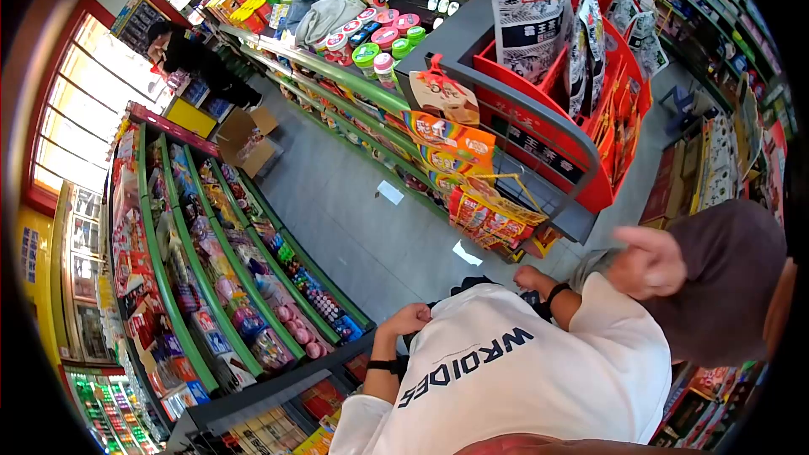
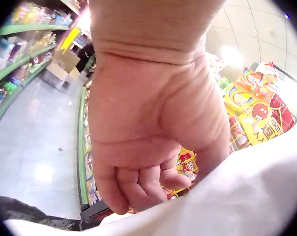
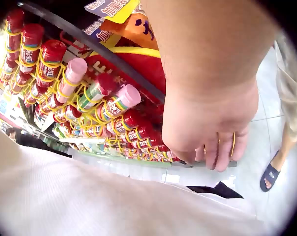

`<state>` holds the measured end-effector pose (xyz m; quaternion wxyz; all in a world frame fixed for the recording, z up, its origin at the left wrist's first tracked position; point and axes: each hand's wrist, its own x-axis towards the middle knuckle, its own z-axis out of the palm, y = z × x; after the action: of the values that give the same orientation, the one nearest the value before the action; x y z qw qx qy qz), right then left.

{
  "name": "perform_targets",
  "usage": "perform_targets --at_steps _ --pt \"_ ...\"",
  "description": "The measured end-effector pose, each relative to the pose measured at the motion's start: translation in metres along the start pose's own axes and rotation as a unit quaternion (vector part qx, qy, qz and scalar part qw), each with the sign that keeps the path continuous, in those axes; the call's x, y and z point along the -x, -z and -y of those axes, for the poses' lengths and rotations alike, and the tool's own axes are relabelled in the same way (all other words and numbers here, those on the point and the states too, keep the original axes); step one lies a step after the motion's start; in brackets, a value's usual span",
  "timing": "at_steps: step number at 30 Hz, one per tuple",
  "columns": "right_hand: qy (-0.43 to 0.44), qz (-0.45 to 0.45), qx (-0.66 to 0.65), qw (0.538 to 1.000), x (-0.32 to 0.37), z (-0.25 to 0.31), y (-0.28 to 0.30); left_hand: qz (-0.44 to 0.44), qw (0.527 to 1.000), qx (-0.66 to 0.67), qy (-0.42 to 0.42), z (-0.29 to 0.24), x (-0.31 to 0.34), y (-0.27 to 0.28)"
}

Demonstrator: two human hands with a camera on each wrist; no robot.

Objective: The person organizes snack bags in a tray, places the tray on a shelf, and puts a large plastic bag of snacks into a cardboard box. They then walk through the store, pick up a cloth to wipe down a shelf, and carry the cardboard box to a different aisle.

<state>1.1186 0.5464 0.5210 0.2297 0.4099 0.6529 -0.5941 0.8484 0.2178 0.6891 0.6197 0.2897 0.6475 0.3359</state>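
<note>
My left hand point(image 1: 410, 318) is beside the front of the white T-shirt point(image 1: 522, 362). In the left wrist view, the left hand point(image 2: 153, 123) hangs palm toward the camera, its fingers loosely bent close to the shirt cloth, holding nothing visible. On the other side of the body, my right hand point(image 1: 531, 278) hangs low, near a wire rack of snack bags point(image 1: 489, 215). The right wrist view has the right hand point(image 3: 212, 128) with fingers loosely curled, beside red and pink candy tubes point(image 3: 72, 78) in yellow wire holders. Black straps circle both wrists.
Another person's hand point(image 1: 649, 263) and dark clothing are close at the right. Green-edged snack shelves point(image 1: 227, 270) run along the left; a counter with tubs point(image 1: 366, 55) and a red display bin point(image 1: 619, 126) stand ahead. An open carton point(image 1: 246, 141) and a far person point(image 1: 198, 59) are down the aisle.
</note>
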Motion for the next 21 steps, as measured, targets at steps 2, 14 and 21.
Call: perform_targets --at_steps 2,14,21 --pt "-0.055 -0.037 -0.028 0.997 0.014 0.022 -0.015 0.071 0.996 -0.054 -0.016 -0.002 -0.012 0.020" --pt "-0.184 -0.012 0.053 0.982 0.018 0.048 -0.059 0.201 0.976 -0.081 -0.026 -0.014 -0.054 0.150" --pt "-0.203 -0.077 0.020 0.976 0.018 0.242 -0.110 0.250 0.960 -0.110 -0.065 -0.015 -0.057 0.282"
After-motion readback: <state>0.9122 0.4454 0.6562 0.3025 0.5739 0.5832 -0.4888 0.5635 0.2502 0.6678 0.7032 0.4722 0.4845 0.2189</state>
